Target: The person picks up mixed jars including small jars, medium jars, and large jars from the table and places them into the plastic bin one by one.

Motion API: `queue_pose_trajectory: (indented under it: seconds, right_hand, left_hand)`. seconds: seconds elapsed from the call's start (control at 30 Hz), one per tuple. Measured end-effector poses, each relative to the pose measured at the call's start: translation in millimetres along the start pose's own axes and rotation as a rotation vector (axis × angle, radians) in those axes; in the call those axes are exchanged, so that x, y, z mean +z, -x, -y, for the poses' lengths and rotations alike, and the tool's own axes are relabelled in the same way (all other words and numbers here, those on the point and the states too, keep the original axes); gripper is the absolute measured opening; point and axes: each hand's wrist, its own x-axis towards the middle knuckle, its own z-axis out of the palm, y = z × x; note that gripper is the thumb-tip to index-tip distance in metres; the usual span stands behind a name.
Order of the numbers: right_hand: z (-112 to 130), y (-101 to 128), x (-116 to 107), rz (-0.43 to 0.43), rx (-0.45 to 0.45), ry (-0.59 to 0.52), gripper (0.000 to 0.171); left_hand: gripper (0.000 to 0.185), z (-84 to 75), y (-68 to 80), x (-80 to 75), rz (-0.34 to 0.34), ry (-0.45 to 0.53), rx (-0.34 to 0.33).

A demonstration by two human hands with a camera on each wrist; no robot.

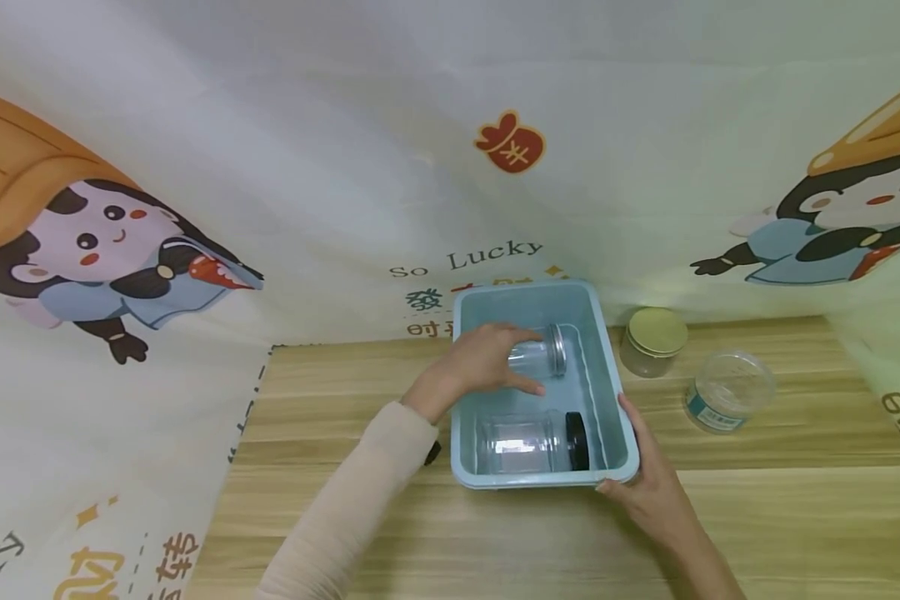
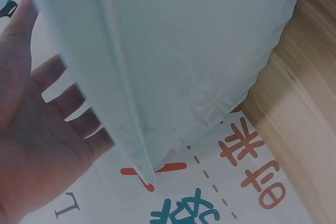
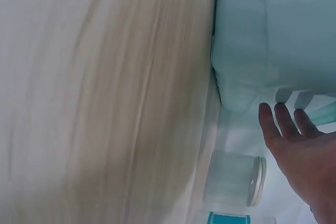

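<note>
One silver-lidded jar (image 1: 538, 357) lies sideways toward twelve o'clock in a blue bin (image 1: 528, 304), beneath a wide-spread left hand (image 1: 489, 358), as the right hand (image 1: 651, 477) grips the five-o'clock corner, apparently for steadiness.

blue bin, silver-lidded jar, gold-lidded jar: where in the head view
Blue bin (image 1: 567, 395), head view, bare floor
Silver-lidded jar (image 1: 536, 359), head view, clear body
Gold-lidded jar (image 1: 656, 335), head view, lid top

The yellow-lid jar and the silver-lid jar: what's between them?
The head view shows the blue bin's wall between the yellow-lid jar and the silver-lid jar.
</note>
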Motion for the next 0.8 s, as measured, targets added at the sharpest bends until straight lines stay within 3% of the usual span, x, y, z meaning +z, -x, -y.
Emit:
queue_pose_trajectory:
  seconds: [0.13,0.3,0.37,0.57,0.8]
  right_hand:
    - [-1,-3,-7,0.051,-0.086,0.042,0.134]
    - [-1,-9,-20,0.066,-0.212,0.07,0.134]
    - [1,-11,-23,0.061,-0.2,0.119,0.13]
    - [10,-9,-29,0.07,-0.049,0.252,0.113]
    - [14,-7,-38,0.056,-0.148,0.26,0.088]
  left_hand:
    - [0.084,4.3,2.8,0.9,-0.041,0.027,0.035]
    - [0.085,9.2,7.1,0.6,-0.101,0.049,0.048]
    - [0.086,10.6,9.3,-0.2,-0.113,0.052,0.05]
    - [0.083,15.3,15.8,-0.2,-0.148,0.063,0.075]
    - [0.08,23.3,26.8,3.0,-0.274,0.087,0.11]
